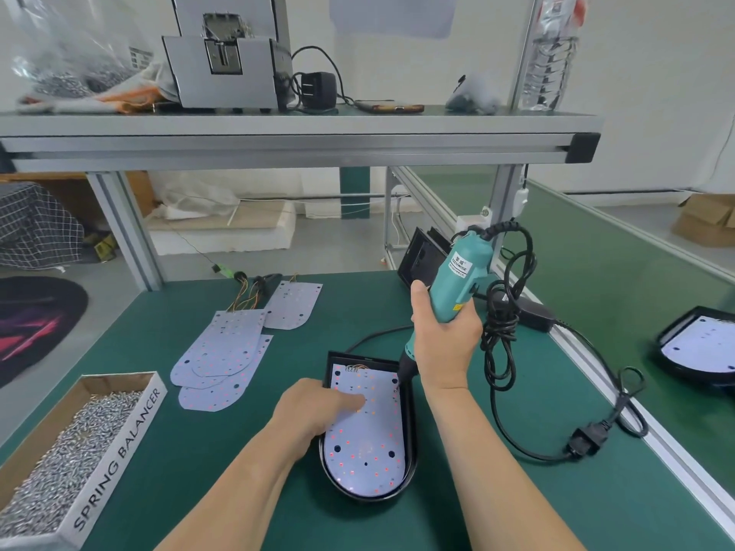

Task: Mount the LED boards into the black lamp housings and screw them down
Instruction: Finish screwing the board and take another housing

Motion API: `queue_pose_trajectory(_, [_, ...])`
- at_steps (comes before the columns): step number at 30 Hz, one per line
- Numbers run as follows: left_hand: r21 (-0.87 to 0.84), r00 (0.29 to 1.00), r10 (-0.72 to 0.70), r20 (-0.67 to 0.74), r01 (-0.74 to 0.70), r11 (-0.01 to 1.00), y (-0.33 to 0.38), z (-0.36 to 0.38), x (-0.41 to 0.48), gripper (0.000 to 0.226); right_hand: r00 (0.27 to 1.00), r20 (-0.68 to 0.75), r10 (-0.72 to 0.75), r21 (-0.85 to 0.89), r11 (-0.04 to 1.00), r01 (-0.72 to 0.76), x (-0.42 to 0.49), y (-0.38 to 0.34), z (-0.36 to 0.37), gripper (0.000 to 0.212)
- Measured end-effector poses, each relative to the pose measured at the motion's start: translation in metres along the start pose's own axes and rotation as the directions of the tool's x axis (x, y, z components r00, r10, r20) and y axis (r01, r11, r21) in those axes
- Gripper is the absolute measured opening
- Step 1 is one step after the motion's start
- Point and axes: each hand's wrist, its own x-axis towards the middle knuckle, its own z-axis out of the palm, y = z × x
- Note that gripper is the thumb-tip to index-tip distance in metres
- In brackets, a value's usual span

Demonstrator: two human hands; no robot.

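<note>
A black lamp housing [409, 427] lies on the green table in front of me with a white LED board [368, 447] seated inside it. My left hand [314, 411] presses flat on the board's left side, a finger stretched toward its middle. My right hand [443, 336] grips a teal electric screwdriver [457, 280] held nearly upright. Its black tip touches the board's upper right corner. Several loose LED boards [222, 351] with coloured wires lie to the left.
A cardboard box of screws [59, 443] marked SPRING BALANCER sits at the near left. The screwdriver's black cable [505, 351] coils to the right. Another housing [421, 256] leans at the back, and a housing with a board [700, 344] lies on the conveyor. A shelf [294, 133] hangs overhead.
</note>
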Motion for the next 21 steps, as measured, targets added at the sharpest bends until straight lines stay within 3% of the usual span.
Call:
queue_pose_trajectory(5, [0.005,0.999,0.020,-0.029,-0.020,1.000,-0.005,0.001,0.006,0.028,0.999,0.000,0.036,0.034,0.999,-0.036,0.002,0.003,-0.001,0.043])
queue_pose_trajectory(21, [0.005,0.999,0.008,-0.052,-0.008,1.000,-0.002,0.002,0.004,0.028,0.997,0.071,0.028,0.061,0.998,-0.032,-0.008,-0.005,-0.004,0.036])
